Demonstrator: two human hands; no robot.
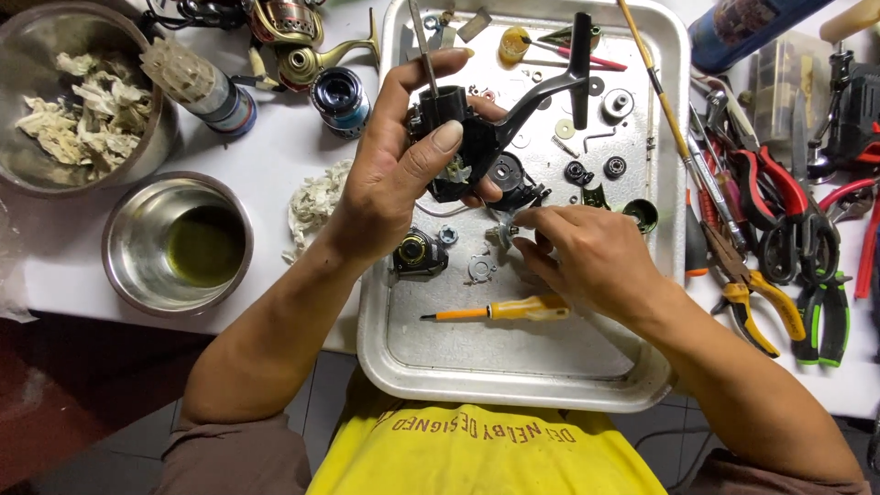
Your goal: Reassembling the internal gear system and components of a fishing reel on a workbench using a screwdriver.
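The left hand (403, 170), near the centre of the frame, had its thumb and fingers wrapped around a black fishing reel body (467, 137), holding it up above a metal tray (513, 376). The reel's black crank handle (559, 78) stuck out toward the upper right. Just below and right of it, the right hand (587, 261) had its fingertips (527, 220) pressed together on a small silvery part (502, 234) at the underside of the reel; what exactly the part was could not be told.

On the tray beneath the hands lay a yellow-handled screwdriver (513, 310), a small gear-like piece (480, 268) and another dark reel part (417, 252), with washers and bearings (614, 167) scattered in the tray's upper right.

To the right of the tray lay a heap of pliers and cutters (779, 247) with red, yellow and green grips. At the left of the frame stood a steel bowl with greenish liquid (179, 243), and above it, in the upper left corner, a larger bowl of crumpled white rags (78, 101). A dark spool (339, 96) and a gold-coloured reel (298, 41) sat at the top, left of the tray.
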